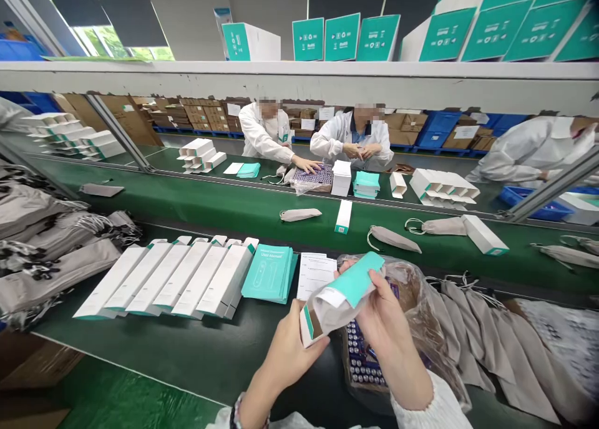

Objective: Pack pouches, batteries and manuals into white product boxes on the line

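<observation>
My left hand [289, 345] is closed around the lower end of a small white carton [309, 330], whose end nearest me stands open and shows a teal flap. Gripped in my right hand [386, 313] is a teal user manual [358, 279], curved lengthwise. Pale sheets or cloth below the manual reach to the carton's open end; I cannot tell which. Under my right hand lies a pack of purple batteries [367, 370] in clear plastic. To the left are a stack of teal manuals [267, 273] and printed white leaflets [314, 273].
A row of white cartons [175, 279] lies left. Grey drawstring pouches [496, 335] fan out right, and more are heaped far left [51, 248]. Cartons and pouches lie on the green conveyor [224, 211]. Beyond it, co-workers [350, 139] handle similar items. A shelf [281, 73] crosses above.
</observation>
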The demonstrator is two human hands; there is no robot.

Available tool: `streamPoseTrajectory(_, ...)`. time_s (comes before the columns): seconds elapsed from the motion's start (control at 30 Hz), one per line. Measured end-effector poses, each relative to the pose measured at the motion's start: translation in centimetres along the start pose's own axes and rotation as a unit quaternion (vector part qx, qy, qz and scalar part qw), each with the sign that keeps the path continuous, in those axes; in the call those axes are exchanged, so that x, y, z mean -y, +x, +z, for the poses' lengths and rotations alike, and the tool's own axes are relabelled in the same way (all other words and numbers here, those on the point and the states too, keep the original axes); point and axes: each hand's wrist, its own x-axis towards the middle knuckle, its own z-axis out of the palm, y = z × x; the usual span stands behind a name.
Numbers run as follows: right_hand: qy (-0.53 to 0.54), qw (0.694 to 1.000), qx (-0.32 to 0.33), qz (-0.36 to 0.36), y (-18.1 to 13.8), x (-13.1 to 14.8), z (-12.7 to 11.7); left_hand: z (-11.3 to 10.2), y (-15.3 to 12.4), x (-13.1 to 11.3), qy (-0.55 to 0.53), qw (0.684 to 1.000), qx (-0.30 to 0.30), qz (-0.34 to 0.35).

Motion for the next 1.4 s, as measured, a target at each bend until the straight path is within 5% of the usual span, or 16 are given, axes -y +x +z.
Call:
streamPoseTrajectory(0.17, -0.061, 0.991, -0.059, -0.102, -0.6, -0.4, -0.2, 0.7, -0.2, 0.2, 0.008, 0.998, -0.045, -0.032)
streamPoseTrajectory(0.53, -0.25, 0.952, 0.068, -0.165, -1.3, 1.5, 0.7, 1.3, -0.5, 1.7, 0.04, 0.999, 0.002, 0.009)
streamPoseTrajectory(0.67, -0.321, 0.923, 0.077, -0.197, -2.4, -0.8, 0.6, 1.6, -0.2, 1.4, 0.02, 0.999, -0.028, 0.02)
streamPoseTrajectory(0.8, -0.336, 0.914, -0.002, -0.228, -2.8, -4.8, -0.8, 2.3, 0.1, 1.3, 0.007, 0.997, -0.067, 0.027)
streamPoseTrajectory(0.9, -0.328, 0.917, -0.037, -0.225, -2.7, -6.4, -1.7, 2.7, 0.0, 1.8, 0.019, 0.996, -0.078, 0.03)
streamPoseTrajectory(1.13, -0.316, 0.933, 0.053, -0.165, -2.9, -5.7, -0.9, 2.3, -0.8, 2.2, -0.138, 0.982, -0.116, 0.053)
streamPoseTrajectory(1.27, -0.321, 0.931, 0.105, -0.136, -3.2, -4.9, -0.2, 1.2, 0.0, 0.2, -0.206, 0.976, -0.076, 0.0)
streamPoseTrajectory(1.4, -0.311, 0.933, 0.148, -0.103, -3.2, -3.8, 0.4, 0.4, 0.4, -1.4, -0.196, 0.98, 0.001, 0.025)
